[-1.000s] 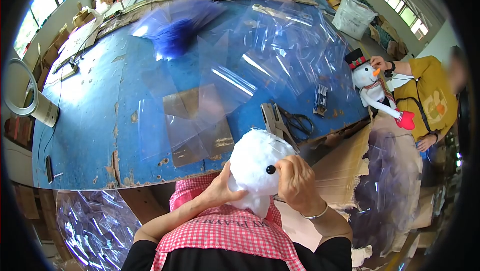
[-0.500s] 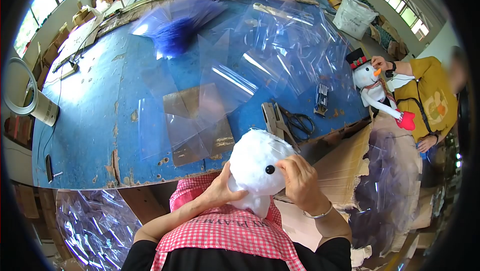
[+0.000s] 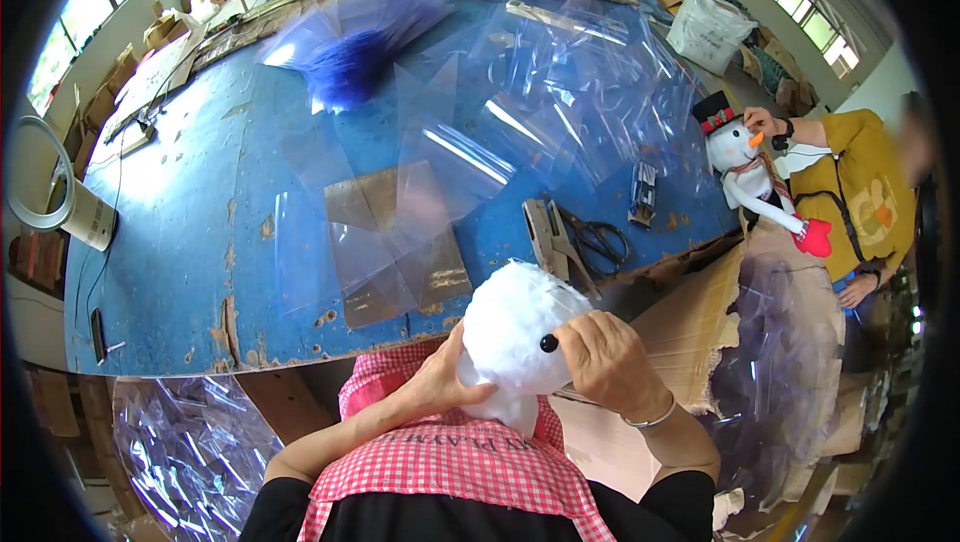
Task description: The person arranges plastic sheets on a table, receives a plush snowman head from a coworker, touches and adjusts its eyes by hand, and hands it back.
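Observation:
A white fluffy stuffed head [image 3: 515, 327] with a round black eye [image 3: 548, 343] is held at the table's near edge, over the pink checked apron. My left hand [image 3: 445, 377] grips its left and lower side, fingers wrapped round it. On the right, my right hand [image 3: 607, 360] is closed in a pinch beside the black eye; what lies between its fingertips is too small to make out. Beyond the head lie a metal stapler-like tool [image 3: 550, 240] and black-handled scissors [image 3: 600, 242].
The blue table [image 3: 180, 272] bears clear plastic sheets [image 3: 600, 92], a brown board [image 3: 375, 297] and a small box [image 3: 643, 192]. At the right a person [image 3: 860, 182] holds a snowman doll [image 3: 745, 167]. A white bucket [image 3: 88, 217] stands left.
The white head has turned and shifted slightly right. My right hand has moved a little to the right along with the black eye. The other person's lower hand has shifted slightly.

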{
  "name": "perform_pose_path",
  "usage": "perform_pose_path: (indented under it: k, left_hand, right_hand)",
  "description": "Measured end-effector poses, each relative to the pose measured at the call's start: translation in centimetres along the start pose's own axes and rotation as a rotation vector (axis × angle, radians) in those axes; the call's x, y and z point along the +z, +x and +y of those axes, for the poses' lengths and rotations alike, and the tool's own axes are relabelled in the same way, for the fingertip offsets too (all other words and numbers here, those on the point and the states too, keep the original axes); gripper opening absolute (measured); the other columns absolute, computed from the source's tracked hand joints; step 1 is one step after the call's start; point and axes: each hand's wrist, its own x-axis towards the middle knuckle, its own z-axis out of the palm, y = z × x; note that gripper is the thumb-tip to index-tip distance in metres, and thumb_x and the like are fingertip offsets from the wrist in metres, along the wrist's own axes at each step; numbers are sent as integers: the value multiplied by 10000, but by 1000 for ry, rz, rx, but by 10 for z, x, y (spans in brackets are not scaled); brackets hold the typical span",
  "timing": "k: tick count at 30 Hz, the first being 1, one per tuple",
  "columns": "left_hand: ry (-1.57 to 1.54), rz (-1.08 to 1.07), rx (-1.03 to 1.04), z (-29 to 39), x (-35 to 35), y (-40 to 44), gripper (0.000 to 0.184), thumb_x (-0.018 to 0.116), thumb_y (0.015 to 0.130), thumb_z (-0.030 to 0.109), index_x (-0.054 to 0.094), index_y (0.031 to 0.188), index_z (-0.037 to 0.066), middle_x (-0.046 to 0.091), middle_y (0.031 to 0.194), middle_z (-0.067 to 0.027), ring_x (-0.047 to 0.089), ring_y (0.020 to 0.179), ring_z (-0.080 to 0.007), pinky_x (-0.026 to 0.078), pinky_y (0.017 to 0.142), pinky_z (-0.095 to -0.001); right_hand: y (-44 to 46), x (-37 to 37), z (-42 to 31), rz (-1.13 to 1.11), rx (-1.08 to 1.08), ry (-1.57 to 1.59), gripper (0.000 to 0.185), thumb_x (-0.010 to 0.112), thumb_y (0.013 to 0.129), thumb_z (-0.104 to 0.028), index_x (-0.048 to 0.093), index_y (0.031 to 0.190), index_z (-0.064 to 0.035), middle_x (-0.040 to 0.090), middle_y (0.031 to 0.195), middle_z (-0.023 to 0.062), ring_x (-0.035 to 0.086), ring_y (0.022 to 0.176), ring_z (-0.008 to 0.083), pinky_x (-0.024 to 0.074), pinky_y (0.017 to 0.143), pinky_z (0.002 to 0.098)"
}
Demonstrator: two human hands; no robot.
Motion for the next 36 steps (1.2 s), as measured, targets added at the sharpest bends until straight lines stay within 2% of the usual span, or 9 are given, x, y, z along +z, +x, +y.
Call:
perform_pose_path:
  k: [7, 13, 16, 19, 22, 28, 31, 34, 36]
  left_hand:
    - [-14, -36, -31, -1, 2, -3, 971, 698, 679, 345, 140, 1409, 32, 433, 1278, -267, 461, 1186, -371, 381, 1002, -424]
    - [-74, -52, -57, -8, 4, -4, 976, 702, 689, 337, 120, 1420, 54, 450, 1272, -255, 468, 1184, -360, 388, 997, -419]
    - [-80, -55, -52, -9, 4, -3, 977, 701, 688, 335, 117, 1421, 58, 451, 1272, -255, 467, 1186, -361, 389, 997, -419]
    - [-86, -58, -43, -12, 5, -2, 975, 700, 685, 330, 120, 1420, 56, 451, 1271, -256, 469, 1185, -362, 388, 998, -420]
    - [-66, -63, -44, -8, 4, -3, 974, 699, 680, 324, 125, 1418, 48, 449, 1271, -257, 468, 1185, -362, 386, 1000, -420]
    - [-35, -67, -44, 1, 2, -6, 981, 700, 669, 331, 133, 1413, 36, 442, 1274, -259, 462, 1191, -362, 381, 1004, -423]
    - [-44, -65, -54, 1, 5, -8, 984, 697, 669, 342, 131, 1414, 38, 438, 1279, -262, 459, 1196, -362, 380, 1007, -422]
    - [-44, -68, -73, -2, 8, -9, 987, 694, 673, 355, 124, 1416, 41, 434, 1284, -265, 456, 1199, -363, 378, 1009, -420]
    - [-42, -67, -81, -5, 9, -10, 989, 692, 676, 362, 119, 1417, 44, 436, 1283, -266, 458, 1198, -364, 379, 1009, -419]
  right_hand:
    - [-2, 11, -4, 74, 82, 21, 168, 595, 706, 1, 527, 860, 3, 513, 736, 111, 533, 655, 247, 459, 605, 322]
    - [-2, 10, 2, 163, 145, 324, 182, 598, 727, 14, 548, 902, -3, 545, 765, 126, 553, 678, 288, 461, 613, 357]
    - [-3, 6, 5, 132, 154, 365, 168, 572, 746, -4, 567, 914, 1, 565, 785, 119, 578, 726, 262, 488, 680, 337]
    - [-4, 4, 5, 79, 118, 322, 176, 577, 733, -9, 572, 909, -2, 565, 785, 111, 579, 734, 257, 488, 680, 335]
    - [-6, 8, 6, 122, 55, 271, 189, 603, 708, -11, 574, 894, -8, 563, 779, 107, 556, 671, 258, 462, 601, 345]
    - [-6, 3, 2, -6, -37, 4, 145, 575, 724, -38, 537, 861, -10, 511, 750, 91, 523, 649, 219, 450, 598, 315]
    - [-5, 4, -1, 0, -18, -34, 141, 574, 722, -30, 513, 848, -9, 486, 733, 90, 511, 647, 220, 449, 601, 318]
    - [-4, 7, 0, 60, -14, -39, 91, 558, 747, -60, 494, 806, -35, 443, 683, 54, 496, 644, 177, 441, 607, 280]
    - [-6, 11, -1, 65, 20, -26, 109, 564, 738, -53, 500, 823, -31, 460, 698, 62, 509, 662, 190, 447, 620, 289]
